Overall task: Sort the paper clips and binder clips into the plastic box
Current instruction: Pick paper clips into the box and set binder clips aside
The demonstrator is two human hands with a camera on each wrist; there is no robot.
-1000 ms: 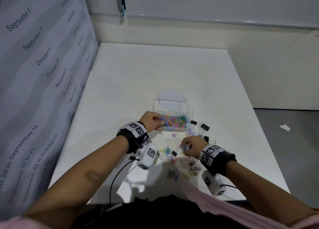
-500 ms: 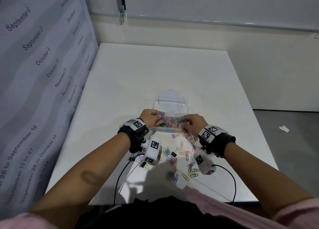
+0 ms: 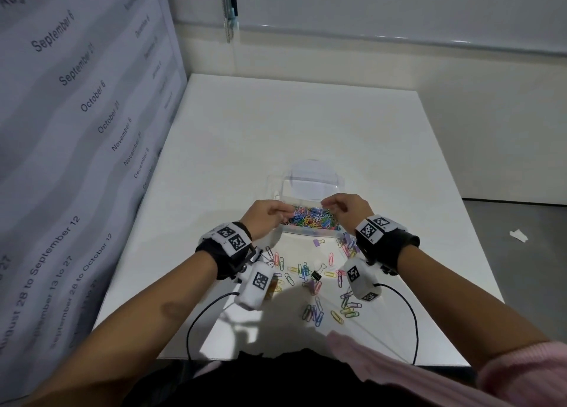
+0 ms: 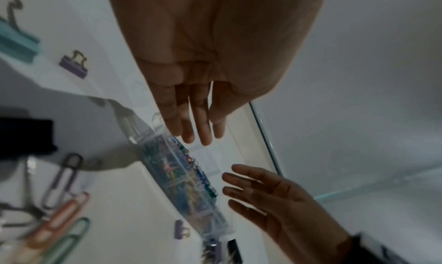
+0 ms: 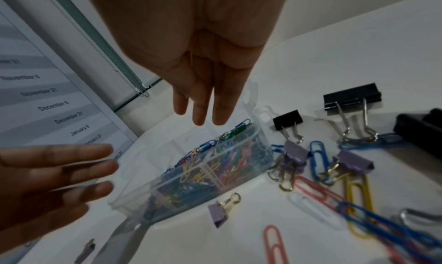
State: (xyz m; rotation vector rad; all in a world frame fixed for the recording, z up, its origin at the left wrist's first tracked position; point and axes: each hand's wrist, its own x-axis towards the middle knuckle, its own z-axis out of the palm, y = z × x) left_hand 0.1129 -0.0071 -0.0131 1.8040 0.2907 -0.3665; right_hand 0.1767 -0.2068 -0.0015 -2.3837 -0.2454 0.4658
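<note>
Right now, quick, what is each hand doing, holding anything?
Left hand: open, fingers straight, holding nothing, over the clear plastic box of coloured paper clips.
Right hand: open, fingers straight, empty, above the same box.

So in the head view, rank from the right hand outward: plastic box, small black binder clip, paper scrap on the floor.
1. Plastic box, under the right hand's fingers.
2. Small black binder clip, on the table toward the person.
3. Paper scrap, far right on the floor.
</note>
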